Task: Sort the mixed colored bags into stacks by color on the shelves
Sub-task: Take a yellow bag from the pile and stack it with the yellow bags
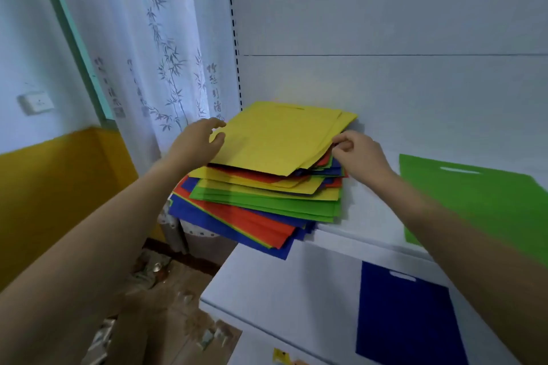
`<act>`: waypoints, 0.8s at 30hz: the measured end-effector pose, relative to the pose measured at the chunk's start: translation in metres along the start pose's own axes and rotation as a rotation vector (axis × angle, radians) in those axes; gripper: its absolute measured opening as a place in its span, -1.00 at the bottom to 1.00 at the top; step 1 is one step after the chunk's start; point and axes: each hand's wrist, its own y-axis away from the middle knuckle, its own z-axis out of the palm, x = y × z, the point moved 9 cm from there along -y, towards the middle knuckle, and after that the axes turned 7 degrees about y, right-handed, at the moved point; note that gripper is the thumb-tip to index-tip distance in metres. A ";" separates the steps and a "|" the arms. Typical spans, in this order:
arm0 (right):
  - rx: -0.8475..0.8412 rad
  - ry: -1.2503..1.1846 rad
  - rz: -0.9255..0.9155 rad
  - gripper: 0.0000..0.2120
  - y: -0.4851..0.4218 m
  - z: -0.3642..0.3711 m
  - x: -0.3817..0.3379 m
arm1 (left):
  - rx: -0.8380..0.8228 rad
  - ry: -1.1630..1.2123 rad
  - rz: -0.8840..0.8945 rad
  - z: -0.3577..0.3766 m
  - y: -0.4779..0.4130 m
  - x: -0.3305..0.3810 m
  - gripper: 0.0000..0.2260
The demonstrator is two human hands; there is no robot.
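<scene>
At the far left, a sheer white curtain (160, 47) is hanging, showing grey bamboo stalks and columns of brush lettering. A teal frame strip (74, 38) is running slantwise just left of it. Further left, a white wall plate (36, 103) is sitting on the pale wall, and below it a mustard-yellow band (59, 187) is covering the lower wall. Near me on the left, the brown floor (166, 305) is lying strewn with pale, blurred scraps I cannot make out. At the nearest edge, a small yellow scrap (280, 355) is peeking into view.
</scene>
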 end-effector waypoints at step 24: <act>0.318 -0.177 0.516 -0.56 -0.049 0.014 0.027 | -0.405 -0.006 0.188 0.086 -0.111 -0.020 -0.51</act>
